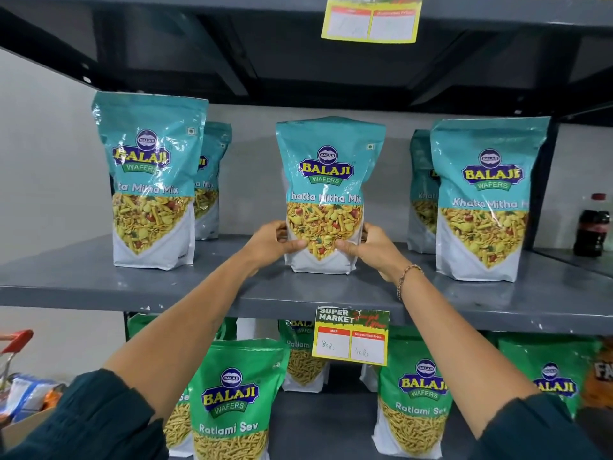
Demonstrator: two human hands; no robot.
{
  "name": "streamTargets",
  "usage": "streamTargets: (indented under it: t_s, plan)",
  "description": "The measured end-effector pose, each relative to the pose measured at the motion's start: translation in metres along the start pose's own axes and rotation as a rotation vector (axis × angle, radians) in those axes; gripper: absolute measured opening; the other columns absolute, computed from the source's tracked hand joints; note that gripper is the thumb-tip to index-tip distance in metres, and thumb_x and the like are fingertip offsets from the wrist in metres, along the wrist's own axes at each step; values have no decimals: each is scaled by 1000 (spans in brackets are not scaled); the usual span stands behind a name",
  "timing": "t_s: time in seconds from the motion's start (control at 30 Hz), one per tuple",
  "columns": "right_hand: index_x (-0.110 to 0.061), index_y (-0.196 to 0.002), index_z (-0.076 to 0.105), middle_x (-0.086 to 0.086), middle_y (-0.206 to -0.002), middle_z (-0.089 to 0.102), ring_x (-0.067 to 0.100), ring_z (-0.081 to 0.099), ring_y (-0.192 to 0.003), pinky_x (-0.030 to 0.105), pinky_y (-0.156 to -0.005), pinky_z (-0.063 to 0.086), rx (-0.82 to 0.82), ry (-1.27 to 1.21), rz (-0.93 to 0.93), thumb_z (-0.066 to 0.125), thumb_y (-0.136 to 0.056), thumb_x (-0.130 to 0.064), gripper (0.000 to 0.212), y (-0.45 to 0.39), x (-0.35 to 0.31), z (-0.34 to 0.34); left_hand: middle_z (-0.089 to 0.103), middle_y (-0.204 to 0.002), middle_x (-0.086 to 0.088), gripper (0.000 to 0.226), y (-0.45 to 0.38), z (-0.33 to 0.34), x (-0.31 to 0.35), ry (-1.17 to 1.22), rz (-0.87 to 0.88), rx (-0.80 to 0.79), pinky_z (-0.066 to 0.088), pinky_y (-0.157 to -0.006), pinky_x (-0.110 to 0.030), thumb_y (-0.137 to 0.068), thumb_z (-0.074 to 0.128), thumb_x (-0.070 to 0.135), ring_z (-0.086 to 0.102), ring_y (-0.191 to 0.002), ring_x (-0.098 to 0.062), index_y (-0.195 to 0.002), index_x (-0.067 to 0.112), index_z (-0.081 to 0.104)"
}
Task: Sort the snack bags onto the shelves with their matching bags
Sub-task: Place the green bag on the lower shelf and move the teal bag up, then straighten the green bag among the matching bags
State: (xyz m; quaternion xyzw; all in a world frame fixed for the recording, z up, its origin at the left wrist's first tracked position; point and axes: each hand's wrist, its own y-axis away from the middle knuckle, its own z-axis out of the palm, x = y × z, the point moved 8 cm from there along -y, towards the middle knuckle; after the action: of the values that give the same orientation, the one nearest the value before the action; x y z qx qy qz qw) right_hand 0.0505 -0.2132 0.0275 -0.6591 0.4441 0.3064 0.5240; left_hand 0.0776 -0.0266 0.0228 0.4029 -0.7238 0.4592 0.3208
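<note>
A teal Khatta Mitha Mix bag (326, 180) stands upright at the middle of the grey shelf (99, 280). My left hand (273, 242) grips its lower left side and my right hand (373, 249) grips its lower right side, thumbs on the front. Matching teal bags stand on the same shelf: one at the left (151, 180) with another (210, 180) behind it, one at the right (486, 200) with another (421, 194) behind it. On the shelf below stand green Ratlami Sev bags (232, 403), among them one at the right (414, 403).
A yellow price tag (351, 336) hangs from the shelf's front edge, and another (371, 18) from the shelf above. A dark cola bottle (593, 227) stands at the far right. At the lower left are a red-handled cart (15, 343) and a box of mixed packets (30, 396).
</note>
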Motion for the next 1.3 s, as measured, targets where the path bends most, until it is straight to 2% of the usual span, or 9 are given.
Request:
streamTargets:
  t_s: [0.27, 0.57, 0.7, 0.8, 0.9, 1.0, 1.07, 1.17, 1.3]
  plan:
    - [-17, -110, 51, 4, -116, 61, 16, 57, -103, 29, -88, 45, 9, 24, 1, 72, -77, -16, 39, 2, -1, -2, 65, -119, -8, 47, -2, 3, -1, 3, -2, -3, 48, -98, -37, -76, 73, 21, 60, -110, -22, -118, 9, 56]
    - [-12, -113, 48, 4, -118, 57, 18, 54, -110, 31, -94, 43, -56, -3, 47, 62, -84, -10, 33, 6, 3, 2, 62, -122, -7, 49, 4, 6, 0, 12, -13, -1, 48, -88, -27, -79, 69, 19, 56, -113, -22, -123, 7, 52]
    - [-3, -129, 40, 12, -136, 51, 24, 49, -124, 37, -105, 40, -85, 15, 122, 59, -87, -14, 47, 8, 14, -4, 58, -126, -7, 56, 11, 8, 3, -19, -58, -16, 43, -103, -36, -79, 69, 23, 53, -118, -23, -126, 6, 45]
    - [-2, -138, 28, 12, -144, 41, 26, 43, -129, 41, -106, 38, 110, 285, 128, 61, -85, -33, 69, 19, 10, -21, 52, -134, -8, 72, 26, -7, 14, -167, -45, 166, 41, -102, -36, -79, 68, 34, 51, -121, -24, -136, 5, 34]
    - [-6, -122, 48, 9, -115, 61, 22, 58, -107, 24, -82, 48, 422, 331, -114, 56, -89, -25, 39, 62, -29, -22, 63, -111, -2, 48, 69, -24, 42, -149, 105, 418, 48, -90, -23, -83, 64, 34, 60, -100, -11, -123, 11, 50]
    - [-13, -101, 59, -6, -87, 62, 6, 59, -80, 15, -70, 48, 545, 199, -394, 53, -90, -18, 14, 127, -61, 5, 64, -86, 14, 11, 133, -23, 59, -48, 277, 507, 45, -72, -7, -87, 60, 30, 58, -77, 6, -95, 23, 62]
    - [-16, -96, 60, -13, -80, 61, 4, 60, -76, 11, -68, 46, 496, 150, -471, 55, -89, -15, 9, 162, -60, 34, 67, -81, 12, 3, 172, -15, 49, 45, 304, 487, 47, -69, -11, -87, 60, 28, 60, -73, 3, -85, 29, 62]
    - [-13, -93, 62, -9, -77, 62, 3, 59, -74, 6, -68, 42, 353, 158, -475, 58, -87, -10, 8, 195, -30, 82, 68, -75, 9, 4, 212, -2, 14, 82, 252, 429, 52, -70, -21, -86, 62, 27, 63, -72, -6, -82, 30, 63]
    - [-12, -93, 62, -1, -77, 65, 4, 59, -72, 8, -63, 42, 74, 227, -294, 56, -88, -13, 8, 210, 54, 141, 68, -81, 3, 9, 242, 6, -64, 69, 28, 420, 55, -74, -36, -86, 61, 30, 66, -81, -19, -86, 22, 64]
